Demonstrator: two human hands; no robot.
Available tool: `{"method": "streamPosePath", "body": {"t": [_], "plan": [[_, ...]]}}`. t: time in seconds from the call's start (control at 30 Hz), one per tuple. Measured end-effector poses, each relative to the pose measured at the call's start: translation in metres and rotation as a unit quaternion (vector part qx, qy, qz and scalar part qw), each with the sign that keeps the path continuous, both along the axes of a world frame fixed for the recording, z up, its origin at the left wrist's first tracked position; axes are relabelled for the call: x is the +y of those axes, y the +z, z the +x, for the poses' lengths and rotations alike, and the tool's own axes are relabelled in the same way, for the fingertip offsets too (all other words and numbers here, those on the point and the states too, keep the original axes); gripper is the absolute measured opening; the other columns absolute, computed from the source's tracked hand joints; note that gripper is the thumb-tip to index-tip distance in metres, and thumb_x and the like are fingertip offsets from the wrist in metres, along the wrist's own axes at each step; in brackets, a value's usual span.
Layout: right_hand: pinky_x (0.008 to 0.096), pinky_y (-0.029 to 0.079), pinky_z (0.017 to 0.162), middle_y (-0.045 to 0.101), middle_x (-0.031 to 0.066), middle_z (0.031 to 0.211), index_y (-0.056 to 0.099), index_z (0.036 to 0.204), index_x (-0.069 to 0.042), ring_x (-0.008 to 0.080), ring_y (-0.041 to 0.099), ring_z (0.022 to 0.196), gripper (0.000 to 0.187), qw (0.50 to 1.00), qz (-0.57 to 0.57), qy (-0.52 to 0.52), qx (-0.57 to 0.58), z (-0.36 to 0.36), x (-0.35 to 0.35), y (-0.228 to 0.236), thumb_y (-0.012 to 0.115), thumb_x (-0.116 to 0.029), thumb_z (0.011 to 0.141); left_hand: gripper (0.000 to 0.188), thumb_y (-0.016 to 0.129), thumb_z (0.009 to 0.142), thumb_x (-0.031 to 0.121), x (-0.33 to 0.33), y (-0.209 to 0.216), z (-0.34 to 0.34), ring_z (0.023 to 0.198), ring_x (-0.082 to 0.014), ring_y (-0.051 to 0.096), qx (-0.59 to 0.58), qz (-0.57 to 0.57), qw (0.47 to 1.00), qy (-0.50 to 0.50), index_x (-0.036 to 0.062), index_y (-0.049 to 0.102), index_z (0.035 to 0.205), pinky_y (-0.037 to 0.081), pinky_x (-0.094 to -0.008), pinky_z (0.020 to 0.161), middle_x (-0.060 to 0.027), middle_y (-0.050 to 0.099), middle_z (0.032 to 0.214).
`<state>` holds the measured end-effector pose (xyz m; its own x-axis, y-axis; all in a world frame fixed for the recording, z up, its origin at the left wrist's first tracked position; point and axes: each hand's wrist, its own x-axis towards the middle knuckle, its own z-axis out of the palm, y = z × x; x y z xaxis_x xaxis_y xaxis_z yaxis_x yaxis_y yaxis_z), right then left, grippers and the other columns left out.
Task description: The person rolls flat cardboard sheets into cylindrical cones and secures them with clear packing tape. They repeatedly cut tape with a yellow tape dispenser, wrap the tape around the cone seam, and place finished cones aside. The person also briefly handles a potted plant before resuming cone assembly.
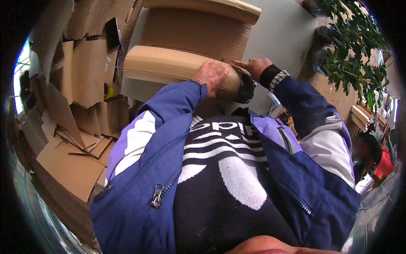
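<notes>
Cardboard (190,40) lies on the grey desk (275,34); the left hand (211,74) rests open over its near fold. Whether the right hand (256,67) grips its end, I cannot tell. Probably light, stiff, creasable: best held along folds.

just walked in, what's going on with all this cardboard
A person's left hand rests on the near, curved part of a bent corrugated cardboard sheet, over a pale grey surface. The right hand is at its right end, beside something dark and shiny that I can't identify. More cardboard pieces stand and lie on the left, and a leafy green plant is on the right.
</notes>
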<state>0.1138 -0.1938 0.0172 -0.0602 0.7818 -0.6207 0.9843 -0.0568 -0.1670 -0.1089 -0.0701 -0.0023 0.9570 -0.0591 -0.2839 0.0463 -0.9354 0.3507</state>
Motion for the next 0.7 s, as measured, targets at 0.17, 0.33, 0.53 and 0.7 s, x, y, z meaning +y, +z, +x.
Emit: {"method": "streamPosePath", "body": {"t": [0.17, 0.33, 0.53, 0.7], "plan": [[0.0437, 0.056, 0.063, 0.062, 0.0156, 0.091, 0.033, 0.151, -0.041, 0.0333, 0.068, 0.078, 0.079, 0.993, -0.103, -0.027, -0.046, 0.036, -0.086, 0.022, 0.05, 0.001, 0.087, 0.108, 0.085, 0.053, 0.027, -0.002, -0.005, -0.001, 0.134, -0.0367, 0.042, -0.016, 0.005, 1.0, 0.013, 0.007, 0.033, 0.146, 0.03, -0.0511, 0.111, -0.0166, 0.043, 0.144], [0.0434, 0.055, 0.067, 0.061, 0.0124, 0.1, 0.03, 0.152, -0.042, 0.0313, 0.066, 0.088, 0.078, 0.982, 0.003, -0.112, -0.15, 0.073, -0.157, 0.0, 0.054, -0.004, 0.088, 0.109, 0.085, 0.054, 0.027, 0.001, 0.002, 0.001, 0.135, -0.0363, 0.041, -0.004, 0.015, 1.0, 0.002, 0.0071, 0.033, 0.146, 0.03, -0.0502, 0.112, -0.0175, 0.042, 0.145], [0.0442, 0.053, 0.081, 0.061, 0.013, 0.107, 0.055, 0.131, -0.024, 0.0333, 0.063, 0.097, 0.047, 0.939, 0.27, -0.141, -0.158, 0.032, -0.135, -0.055, 0.063, -0.014, 0.085, 0.11, 0.087, 0.055, 0.031, 0.001, 0.012, 0.004, 0.136, -0.0366, 0.039, 0.021, 0.015, 1.0, -0.009, 0.0062, 0.032, 0.147, 0.029, -0.0491, 0.113, -0.0185, 0.041, 0.147], [0.0434, 0.05, 0.095, 0.067, 0.021, 0.118, 0.062, 0.125, -0.008, 0.0361, 0.062, 0.111, 0.049, 0.854, 0.044, -0.497, 0.149, -0.006, -0.015, -0.102, 0.07, -0.037, 0.087, 0.113, 0.088, 0.056, 0.035, 0.002, 0.012, 0.004, 0.139, -0.0367, 0.037, 0.042, 0.009, 0.999, -0.018, 0.0062, 0.03, 0.148, 0.027, -0.0488, 0.114, -0.0189, 0.039, 0.149]]}}
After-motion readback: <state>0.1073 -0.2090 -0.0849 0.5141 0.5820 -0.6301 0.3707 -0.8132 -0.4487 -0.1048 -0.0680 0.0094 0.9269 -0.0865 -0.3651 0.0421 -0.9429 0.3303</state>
